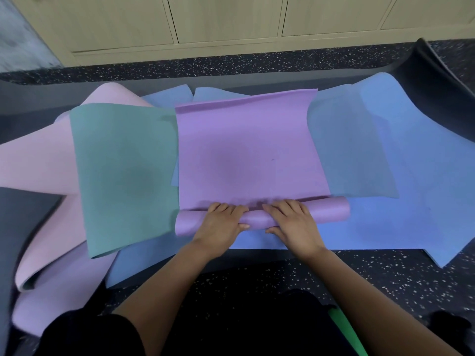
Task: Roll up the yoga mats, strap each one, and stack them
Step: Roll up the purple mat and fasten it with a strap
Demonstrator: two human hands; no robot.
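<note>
A purple yoga mat (246,150) lies spread away from me, its near end rolled into a short tube (329,213). My left hand (221,223) grips the tube left of its middle, fingers curled over the top and thumb under. My right hand (293,222) grips it just to the right in the same way. A teal mat (123,170) overlaps the purple mat's left edge. Blue mats (401,201) lie beneath and to the right. A pink mat (38,163) is bunched at the left.
Dark mats (437,83) curl up at the far right and lie flat at the near left (23,222). Speckled black floor (385,273) runs in front of me. Wooden cabinets (231,19) line the far wall. A green strip (344,330) shows by my knees.
</note>
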